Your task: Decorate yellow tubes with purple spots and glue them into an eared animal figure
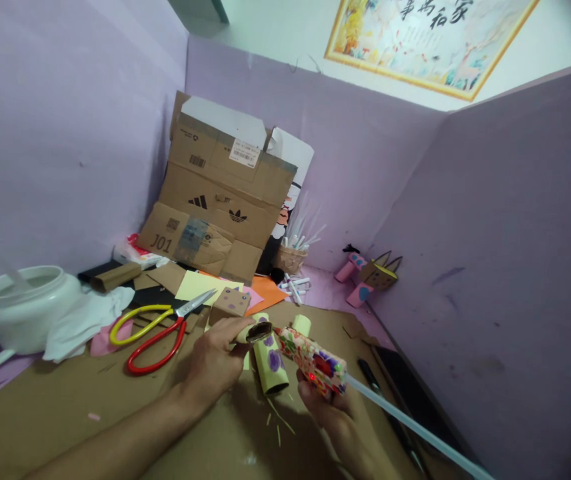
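Note:
My left hand (pixel 218 353) is closed around a small yellow-covered cardboard tube (pixel 246 332), its open end facing right. My right hand (pixel 332 413) grips a flower-patterned glue gun (pixel 312 360) with a red light lit; a long translucent glue stick (pixel 415 427) runs out of its back. The gun's nozzle end is close beside the held tube; I cannot tell whether they touch. Between my hands lies a larger yellow tube with purple spots (pixel 271 370). A small cardboard piece with a drawn face (pixel 234 302) lies beyond my left hand, and a short yellow piece (pixel 302 325) is behind the glue gun.
Scissors (pixel 180 327) with yellow and red handles lie left, near a white pot (pixel 25 313). Cardboard (pixel 210 200) leans behind paper scraps. A basket (pixel 291 257) and markers (pixel 296 288) stand back. Pink-legged cardboard figure (pixel 378 273) and black cutter (pixel 372 377) are right.

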{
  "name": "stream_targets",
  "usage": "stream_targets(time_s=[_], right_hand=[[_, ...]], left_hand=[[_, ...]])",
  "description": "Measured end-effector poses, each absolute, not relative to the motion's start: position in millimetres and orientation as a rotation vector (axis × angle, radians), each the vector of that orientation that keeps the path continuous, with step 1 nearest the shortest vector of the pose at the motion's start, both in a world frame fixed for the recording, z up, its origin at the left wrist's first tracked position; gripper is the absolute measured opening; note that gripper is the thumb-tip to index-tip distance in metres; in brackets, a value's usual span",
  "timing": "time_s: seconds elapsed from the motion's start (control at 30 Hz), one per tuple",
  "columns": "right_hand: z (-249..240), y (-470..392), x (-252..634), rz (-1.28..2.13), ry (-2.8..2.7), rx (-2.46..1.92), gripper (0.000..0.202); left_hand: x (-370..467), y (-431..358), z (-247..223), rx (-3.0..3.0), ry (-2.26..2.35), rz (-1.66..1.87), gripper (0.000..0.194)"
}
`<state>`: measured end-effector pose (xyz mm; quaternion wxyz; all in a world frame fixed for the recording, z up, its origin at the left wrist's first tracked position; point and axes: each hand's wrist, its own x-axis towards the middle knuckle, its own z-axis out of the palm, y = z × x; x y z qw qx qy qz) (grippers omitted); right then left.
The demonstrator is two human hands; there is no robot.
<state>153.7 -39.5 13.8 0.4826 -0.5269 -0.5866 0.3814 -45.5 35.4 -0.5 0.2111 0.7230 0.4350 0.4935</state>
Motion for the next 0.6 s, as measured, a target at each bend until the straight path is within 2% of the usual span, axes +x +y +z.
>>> stream_targets(time_s=[0.6], right_hand=[[6.4,-41.0,156.7,1.01,-1.445,-1.415,0.039]], left_hand=[[-44.9,33.1,-1.5,2.122,1.204,1.297,0.029]])
